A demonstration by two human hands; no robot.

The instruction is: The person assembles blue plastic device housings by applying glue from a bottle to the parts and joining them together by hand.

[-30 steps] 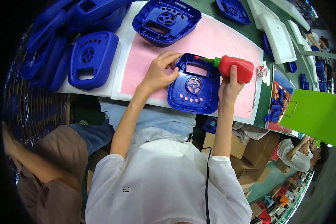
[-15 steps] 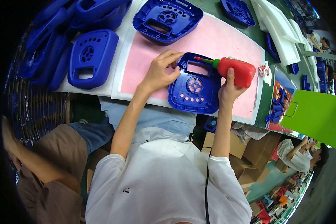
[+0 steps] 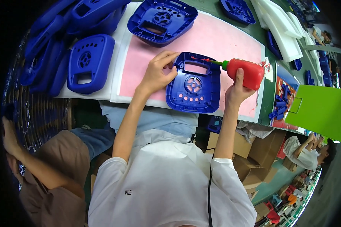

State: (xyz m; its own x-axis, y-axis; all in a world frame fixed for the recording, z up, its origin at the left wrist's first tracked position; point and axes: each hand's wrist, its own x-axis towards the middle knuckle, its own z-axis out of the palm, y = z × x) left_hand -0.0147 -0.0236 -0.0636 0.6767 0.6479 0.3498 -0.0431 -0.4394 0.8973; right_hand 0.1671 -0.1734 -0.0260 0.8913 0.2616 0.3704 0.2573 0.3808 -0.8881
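Shirt print: a small dark mark sits on the front of the white shirt (image 3: 159, 170), too small to make out.
Printed sheet: a red, orange and blue sheet (image 3: 279, 84) lies at the right of the table, its print too small to read, with small blue parts (image 3: 279, 108) on it.
Table: green top (image 3: 212, 6), with a pink mat (image 3: 223, 38) edged in white.
Blue cover: the cover (image 3: 206, 89) lies on the near part of the mat, hollow side up, round grille in its middle.
Left hand: the left hand (image 3: 158, 73) holds the cover's upper left corner with thumb and fingertips.
Right hand: the right hand (image 3: 236, 89) is wrapped around a red bottle (image 3: 250, 73) with a green collar; its thin nozzle points left over the cover's upper edge, a fine red strand at its end.
Other covers: one (image 3: 162, 19) on the mat's far edge, one (image 3: 91, 62) face up at left beside a pile (image 3: 45, 56).
Right side: crumpled stained tissue (image 3: 268, 70), white slabs (image 3: 280, 34), a bright green panel (image 3: 318, 113).
Room: cardboard boxes (image 3: 265, 151) below the table, a person in brown (image 3: 57, 151) at left, another in white (image 3: 301, 153) at right.
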